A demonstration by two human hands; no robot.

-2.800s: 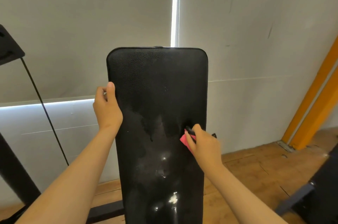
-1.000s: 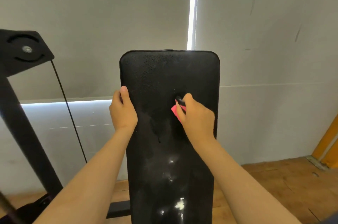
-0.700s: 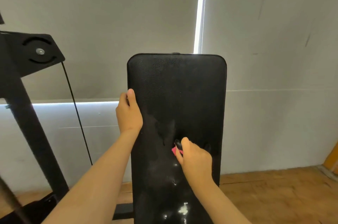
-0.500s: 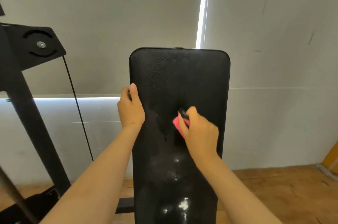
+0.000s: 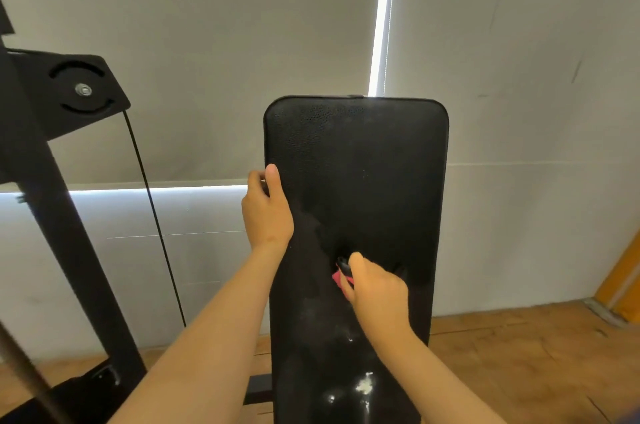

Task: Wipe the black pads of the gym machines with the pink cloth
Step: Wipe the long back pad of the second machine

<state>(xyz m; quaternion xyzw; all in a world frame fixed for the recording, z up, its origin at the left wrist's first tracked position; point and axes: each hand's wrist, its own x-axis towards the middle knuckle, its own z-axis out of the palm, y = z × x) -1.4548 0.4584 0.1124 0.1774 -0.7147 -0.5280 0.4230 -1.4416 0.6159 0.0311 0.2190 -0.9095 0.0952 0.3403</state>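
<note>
The left hand [image 5: 266,212] grips the left edge of the upright black pad [image 5: 356,164], thumb flat on its face, fingers curled round behind the edge. The right hand [image 5: 377,288] holds the pink cloth [image 5: 341,278] in curled fingers, pressing it against the pad's middle; only a pink corner shows beside the thumb. Below those fingers lie shiny wet patches [image 5: 363,387]

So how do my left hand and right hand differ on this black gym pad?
The left hand grips the left edge of the tall black pad, thumb on its face; the right hand holds a pink cloth against the face. The left hand sits higher; the right hand is lower, nearer the middle. Both are on the pad.
</note>
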